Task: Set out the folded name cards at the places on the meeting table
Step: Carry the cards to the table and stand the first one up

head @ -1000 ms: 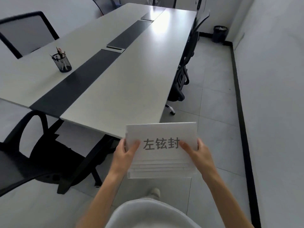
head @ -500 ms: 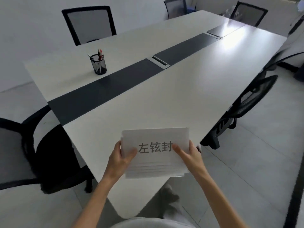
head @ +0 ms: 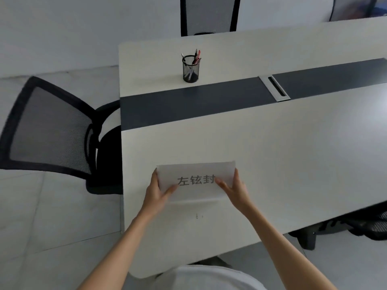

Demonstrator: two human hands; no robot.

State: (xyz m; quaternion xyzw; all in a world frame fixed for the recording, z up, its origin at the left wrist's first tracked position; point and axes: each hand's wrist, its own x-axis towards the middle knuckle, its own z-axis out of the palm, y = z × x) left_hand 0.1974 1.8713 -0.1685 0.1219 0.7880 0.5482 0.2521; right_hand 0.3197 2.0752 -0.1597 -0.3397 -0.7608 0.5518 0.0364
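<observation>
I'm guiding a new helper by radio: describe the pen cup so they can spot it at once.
Find the long white meeting table with the dark strip down its middle. Near the table's short end, on the white surface just beyond that strip, stands the pen cup: a black mesh cylinder holding a few pens, one red. Nothing else stands upright on the table.

Dim, flat, greyish light — soft overall blur, wide-angle bending at the edges.

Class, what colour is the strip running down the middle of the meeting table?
Dark grey, almost black, on the white table; the strip shows in the head view.
</observation>
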